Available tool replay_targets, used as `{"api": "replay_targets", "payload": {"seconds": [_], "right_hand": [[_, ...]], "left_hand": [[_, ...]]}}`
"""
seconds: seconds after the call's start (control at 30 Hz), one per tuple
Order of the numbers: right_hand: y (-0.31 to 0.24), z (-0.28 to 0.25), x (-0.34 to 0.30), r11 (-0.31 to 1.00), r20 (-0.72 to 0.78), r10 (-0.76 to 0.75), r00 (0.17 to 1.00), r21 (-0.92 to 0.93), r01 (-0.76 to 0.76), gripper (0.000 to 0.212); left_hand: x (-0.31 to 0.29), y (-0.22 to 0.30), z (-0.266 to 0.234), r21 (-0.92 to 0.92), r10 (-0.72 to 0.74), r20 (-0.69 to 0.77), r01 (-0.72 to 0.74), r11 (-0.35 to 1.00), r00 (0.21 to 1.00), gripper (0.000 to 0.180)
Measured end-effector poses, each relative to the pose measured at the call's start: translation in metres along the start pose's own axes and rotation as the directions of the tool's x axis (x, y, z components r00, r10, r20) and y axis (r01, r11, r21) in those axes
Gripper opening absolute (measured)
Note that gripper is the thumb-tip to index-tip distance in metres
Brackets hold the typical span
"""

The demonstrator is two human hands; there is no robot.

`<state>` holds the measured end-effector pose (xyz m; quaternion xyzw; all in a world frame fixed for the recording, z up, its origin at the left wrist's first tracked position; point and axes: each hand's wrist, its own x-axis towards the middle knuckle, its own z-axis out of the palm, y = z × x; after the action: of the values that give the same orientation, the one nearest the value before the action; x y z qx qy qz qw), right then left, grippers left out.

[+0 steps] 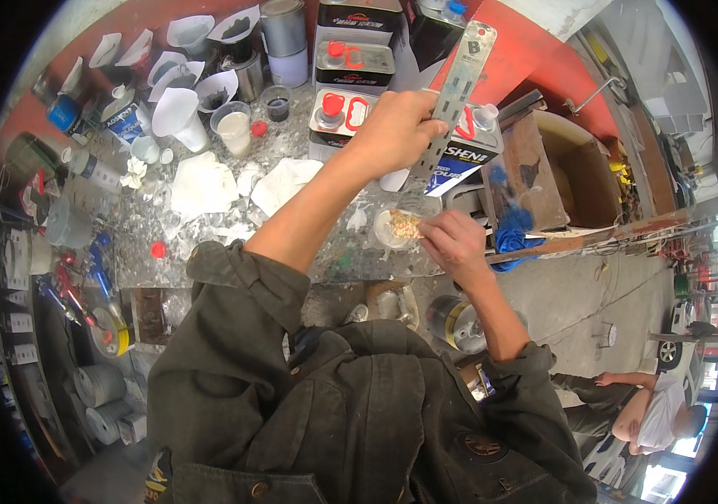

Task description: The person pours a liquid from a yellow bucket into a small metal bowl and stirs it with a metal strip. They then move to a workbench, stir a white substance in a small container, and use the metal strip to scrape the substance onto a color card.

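Observation:
My left hand is closed round a flat metal mixing ruler with slots along it, held upright at a tilt over the workbench. Below the ruler, a small whitish plastic cup shows a mottled tan and white patch inside. My right hand pinches the cup's right edge, its fingers pressed together. The ruler's lower end is blurred just above the cup, and I cannot tell whether they touch. Behind my left hand stands a rectangular can with a red cap; a blue and white can is beside the ruler.
The stained workbench holds several cups with paper strainers, a cup of pale liquid and white paper sheets. Spray guns hang at the left edge. An open cardboard box stands right; a person is beyond.

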<state>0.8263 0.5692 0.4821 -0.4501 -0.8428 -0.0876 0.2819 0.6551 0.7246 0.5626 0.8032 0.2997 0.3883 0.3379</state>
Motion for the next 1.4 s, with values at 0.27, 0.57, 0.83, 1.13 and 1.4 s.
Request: {"api": "replay_targets", "payload": {"seconds": [0.27,0.57,0.83,1.13,1.4], "right_hand": [[-0.002,0.007,-0.006,0.999,0.026,0.023,0.999,0.04,-0.024,0.029],[-0.017,-0.004,-0.002,0.999,0.013,-0.012,1.0,0.045,0.011,0.028],[-0.022,-0.005,-0.007,0.997,0.002,-0.016,1.0,0.072,0.016,0.027],[-0.025,-0.008,-0.011,0.997,-0.031,-0.033,0.999,0.065,0.035,0.026],[-0.018,-0.013,-0.012,0.998,-0.023,-0.001,1.0,0.057,0.002,0.028]], "left_hand": [[-0.003,0.004,0.0,-0.05,-0.099,0.053,0.102,0.994,0.994,0.019],[-0.052,-0.041,0.034,-0.204,-0.125,0.072,0.137,0.969,0.99,0.024],[-0.076,-0.061,0.047,-0.088,-0.184,0.226,0.208,0.974,0.957,0.016],[-0.062,-0.049,0.041,-0.193,-0.115,0.126,0.138,0.971,0.985,0.021],[-0.062,-0.042,0.035,-0.12,-0.097,0.185,0.12,0.985,0.978,0.017]]}}
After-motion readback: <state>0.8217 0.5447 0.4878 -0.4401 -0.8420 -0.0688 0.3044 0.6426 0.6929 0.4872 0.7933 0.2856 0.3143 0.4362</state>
